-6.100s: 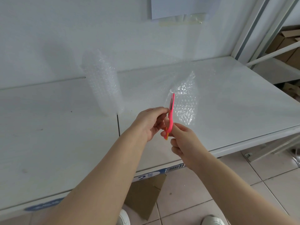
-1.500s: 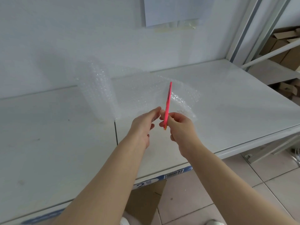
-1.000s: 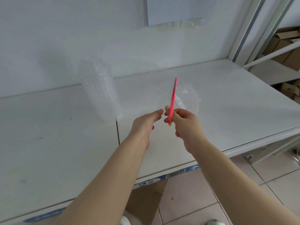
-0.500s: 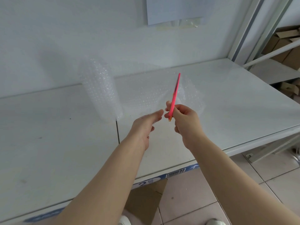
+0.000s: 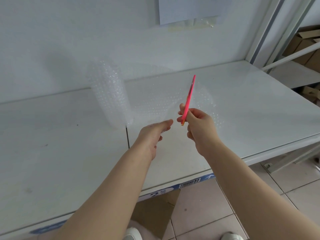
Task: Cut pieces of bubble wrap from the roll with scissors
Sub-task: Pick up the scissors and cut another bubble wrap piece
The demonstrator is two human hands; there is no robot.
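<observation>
A roll of clear bubble wrap [image 5: 109, 94] stands upright on the white shelf [image 5: 52, 153] near the wall. Its loose sheet [image 5: 155, 103] stretches to the right, lifted off the shelf. My left hand [image 5: 152, 134] pinches the sheet's near edge between thumb and fingers. My right hand [image 5: 199, 125] grips pink scissors [image 5: 188, 99], seen edge-on, with the blades pointing up and away into the sheet. To the right of the scissors the sheet [image 5: 206, 103] curls down toward the shelf.
A white wall with a taped paper sheet [image 5: 188, 9] stands behind the shelf. A metal rack upright [image 5: 266, 30] and cardboard boxes [image 5: 304, 47] are at the right. Tiled floor [image 5: 207, 205], cardboard and my shoes lie below the shelf's front edge.
The scissors have travelled farther away from me through the sheet and tilted to the right. The wrap to the right of them has dropped lower. My left hand has stayed in place.
</observation>
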